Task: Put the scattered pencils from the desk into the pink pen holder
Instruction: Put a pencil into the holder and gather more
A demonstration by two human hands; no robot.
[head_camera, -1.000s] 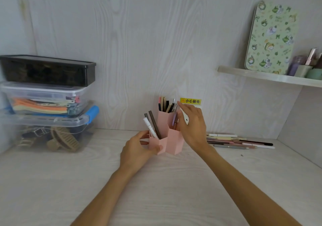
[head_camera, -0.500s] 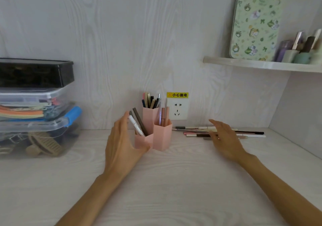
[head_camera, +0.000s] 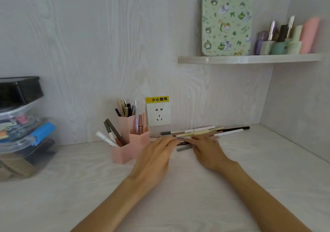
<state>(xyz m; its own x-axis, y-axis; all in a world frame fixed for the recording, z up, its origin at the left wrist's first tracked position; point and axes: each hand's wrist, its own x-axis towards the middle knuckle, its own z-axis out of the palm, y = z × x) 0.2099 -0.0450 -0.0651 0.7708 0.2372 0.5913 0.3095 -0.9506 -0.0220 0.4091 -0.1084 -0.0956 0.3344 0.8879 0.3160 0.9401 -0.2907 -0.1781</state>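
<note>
The pink pen holder (head_camera: 131, 143), made of joined hexagonal tubes, stands against the back wall with several pens and pencils upright in it. To its right a loose pile of scattered pencils (head_camera: 201, 131) lies along the wall. My left hand (head_camera: 155, 155) rests flat on the desk just right of the holder, fingertips at the pile's left end. My right hand (head_camera: 208, 148) lies palm down over the pile's middle, fingers touching a grey pencil (head_camera: 184, 148). Neither hand has lifted anything.
Stacked plastic storage boxes (head_camera: 21, 124) sit at the far left of the desk. A wall socket (head_camera: 158, 115) with a yellow label is behind the holder. A shelf (head_camera: 250, 58) at upper right carries a green tin and small bottles. A side wall closes the right.
My right hand left the holder and dropped onto the pencil pile. My left hand let go of the holder and slid right to the pile. The view shifted right.
</note>
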